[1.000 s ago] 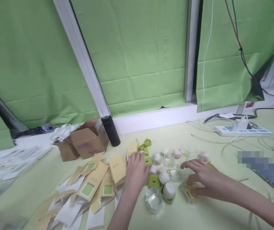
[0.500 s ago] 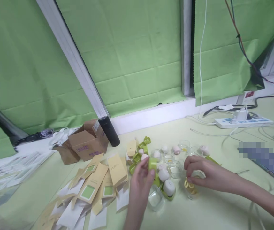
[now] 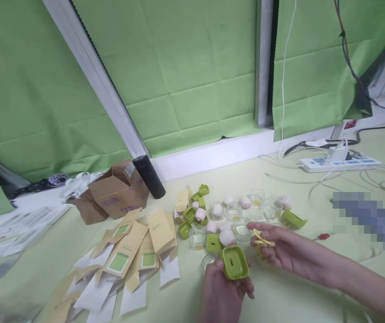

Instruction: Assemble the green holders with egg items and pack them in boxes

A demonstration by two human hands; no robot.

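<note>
My left hand (image 3: 224, 291) holds a small green case (image 3: 235, 263) with its hollow side up and a slot in its floor. Just to the right, my right hand (image 3: 280, 251) pinches a looped yellow cord (image 3: 263, 239) between thumb and fingers. Beyond both hands lie clear plastic cups (image 3: 197, 237), pale pink-white rounded pieces (image 3: 226, 237) and more green cases (image 3: 214, 242). A green piece (image 3: 293, 219) rests past my right wrist.
Flattened tan cartons (image 3: 128, 249) pile up at the left. Behind them stand an open cardboard box (image 3: 118, 193) and a black cylinder (image 3: 149, 176). A white power strip (image 3: 340, 164) with cables sits at the back right.
My left hand has moved right and nearer, turning the green case hollow side up. My right hand has turned and lifted the yellow cord. A white piece in a green case no longer shows in front.
</note>
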